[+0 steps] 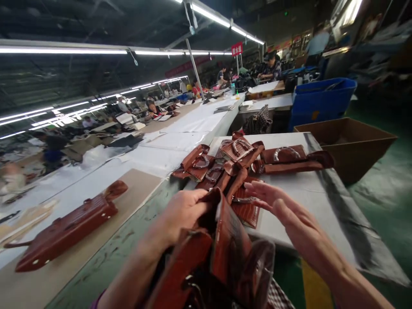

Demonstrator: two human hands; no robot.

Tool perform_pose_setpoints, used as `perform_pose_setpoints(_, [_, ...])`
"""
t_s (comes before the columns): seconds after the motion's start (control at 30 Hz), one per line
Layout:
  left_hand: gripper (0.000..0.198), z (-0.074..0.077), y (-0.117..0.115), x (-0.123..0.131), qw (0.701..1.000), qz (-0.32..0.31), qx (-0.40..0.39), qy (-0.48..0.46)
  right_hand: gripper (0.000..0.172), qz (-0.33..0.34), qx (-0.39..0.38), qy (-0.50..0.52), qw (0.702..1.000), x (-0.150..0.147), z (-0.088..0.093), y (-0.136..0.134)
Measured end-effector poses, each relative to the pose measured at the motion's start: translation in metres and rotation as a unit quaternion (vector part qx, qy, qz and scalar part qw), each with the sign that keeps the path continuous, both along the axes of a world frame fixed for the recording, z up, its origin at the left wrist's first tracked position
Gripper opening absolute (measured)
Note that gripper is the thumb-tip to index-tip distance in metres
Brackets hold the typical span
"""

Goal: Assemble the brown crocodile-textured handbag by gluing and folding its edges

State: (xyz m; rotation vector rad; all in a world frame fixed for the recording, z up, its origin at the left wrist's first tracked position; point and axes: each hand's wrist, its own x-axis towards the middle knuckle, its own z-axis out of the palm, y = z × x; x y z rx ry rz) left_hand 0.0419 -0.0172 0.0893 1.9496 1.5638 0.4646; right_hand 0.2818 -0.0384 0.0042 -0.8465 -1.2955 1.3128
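2 hands: left hand [183, 212] grips the brown bag [229, 249] by its rim, while right hand [283, 207], spread open beside it, could knock the strap pile [236, 156] just ahead

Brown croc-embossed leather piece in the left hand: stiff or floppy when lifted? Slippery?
Probably semi-stiff: the leather piece stands up from the left hand in a fold instead of drooping. Its glossy face may be slick, though the embossed scale texture should help grip. Likely light for its size, since one hand seems to hold it up.
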Motion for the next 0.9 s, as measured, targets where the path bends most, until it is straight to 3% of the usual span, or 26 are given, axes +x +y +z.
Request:
perform_pose_setpoints(0.1, [0.025,-0.021,0.003,0.030,0.995,-0.057,-0.028,0.076,0.061,0.044,-0.010,-0.068,0.997,-0.013,0.004,-0.002])
perform_pose_setpoints(0.23, [0.026,-0.055,-0.001,0.050,0.993,-0.069,-0.044,0.090,0.072,0.054,-0.081,-0.175,0.980,-0.025,-0.018,-0.005])
perform_pose_setpoints(0.3, [0.027,-0.064,0.000,0.050,0.992,-0.074,-0.052,0.087,0.069,0.073,-0.142,-0.148,0.976,-0.023,-0.029,-0.007])
perform_pose_setpoints(0.43, [0.024,-0.071,0.005,0.042,0.993,-0.071,-0.083,0.043,0.056,0.111,-0.188,-0.043,0.975,-0.012,-0.034,-0.008])
perform_pose_setpoints(0.57, [0.011,-0.076,0.005,0.038,0.996,-0.016,-0.082,-0.021,0.047,0.103,-0.176,-0.057,0.977,-0.006,-0.029,-0.003])
perform_pose_setpoints(0.67, [0.017,-0.082,0.003,0.040,0.997,0.007,-0.057,-0.060,0.042,0.086,-0.154,-0.090,0.980,-0.006,-0.028,-0.002])
perform_pose_setpoints(0.9, [0.016,-0.088,-0.001,0.044,0.991,-0.079,0.065,-0.081,0.037,0.035,-0.129,-0.127,0.983,-0.010,-0.031,-0.010])
